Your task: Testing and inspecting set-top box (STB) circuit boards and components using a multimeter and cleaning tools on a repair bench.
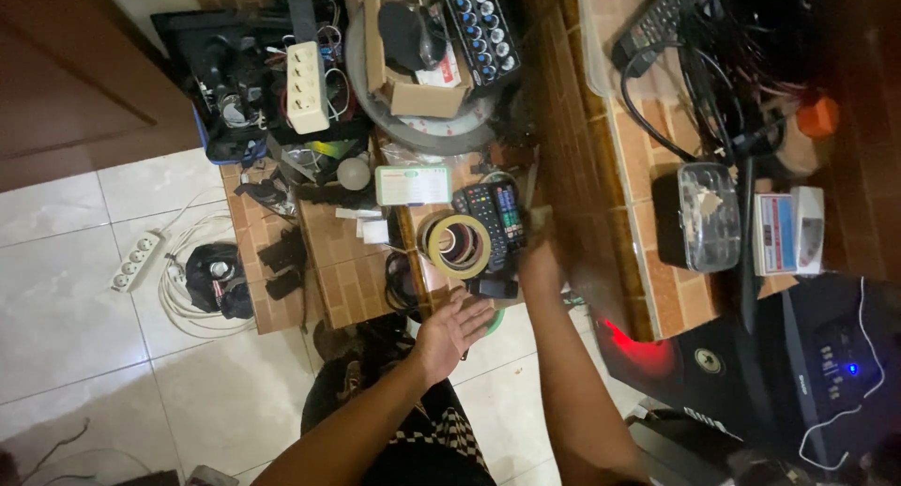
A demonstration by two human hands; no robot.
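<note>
The left hand is held out palm up with its fingers spread and loose, holding nothing, just below the edge of a brick-patterned shelf. The right hand reaches further up, to the shelf edge beside the remotes; it is dark and blurred, so whether it grips anything cannot be told.

Nearest both hands is a roll of tape, yellowish, lying flat on the shelf, touching the left side of the remotes (two black ones, side by side, with coloured buttons). A small dark block sits just under them, between the two hands.

Above the tape lies a pale card-like box with a green edge, and left of it a round white bulb. Higher up, a white power strip rests on a black tray of cables, next to an open cardboard box on a grey disc.

To the right, a brick-patterned counter carries a clear plastic box, black cables and an orange cap. Below it stands a black speaker with a red glow.

On the white floor tiles at left lie another power strip and a coil of white cable.
</note>
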